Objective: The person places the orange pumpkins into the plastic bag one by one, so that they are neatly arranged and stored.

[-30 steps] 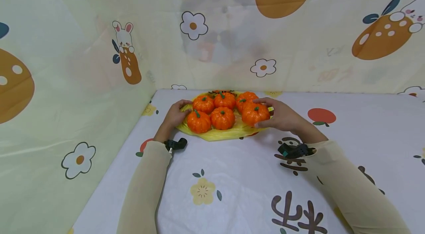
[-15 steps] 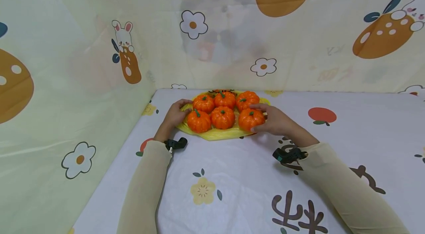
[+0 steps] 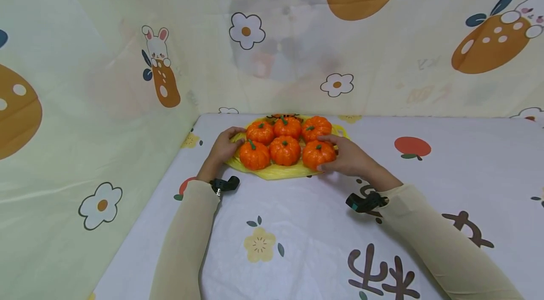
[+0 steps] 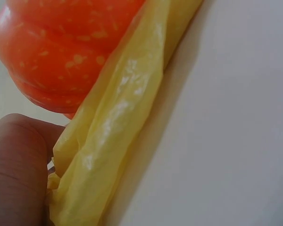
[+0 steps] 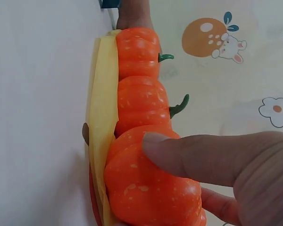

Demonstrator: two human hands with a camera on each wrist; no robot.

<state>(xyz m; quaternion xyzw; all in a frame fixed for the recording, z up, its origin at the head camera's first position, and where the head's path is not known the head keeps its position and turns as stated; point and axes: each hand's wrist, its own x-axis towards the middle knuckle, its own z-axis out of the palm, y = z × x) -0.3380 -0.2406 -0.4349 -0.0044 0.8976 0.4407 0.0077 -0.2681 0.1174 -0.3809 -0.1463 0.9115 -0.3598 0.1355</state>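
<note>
Several small orange pumpkins with green stems sit in two rows on a yellow plastic bag (image 3: 276, 173) near the table's back edge. My right hand (image 3: 352, 157) grips the front-right pumpkin (image 3: 318, 154), its thumb on the near side; the right wrist view shows the thumb (image 5: 188, 155) pressed on the orange skin. At the bag's left end my left hand (image 3: 223, 150) holds the gathered plastic, beside the front-left pumpkin (image 3: 255, 156). In the left wrist view the thumb (image 4: 16, 169) lies against the crumpled yellow edge; the other fingertips are mostly hidden.
A white printed cloth (image 3: 306, 224) covers the table. Pale patterned curtains (image 3: 280, 54) stand close behind and on the left side. Each wrist wears a small black camera, such as the right one (image 3: 366, 201).
My right hand has moved left and slightly down with the front-right pumpkin, bringing it into the front row on the bag. My left hand has stayed in place.
</note>
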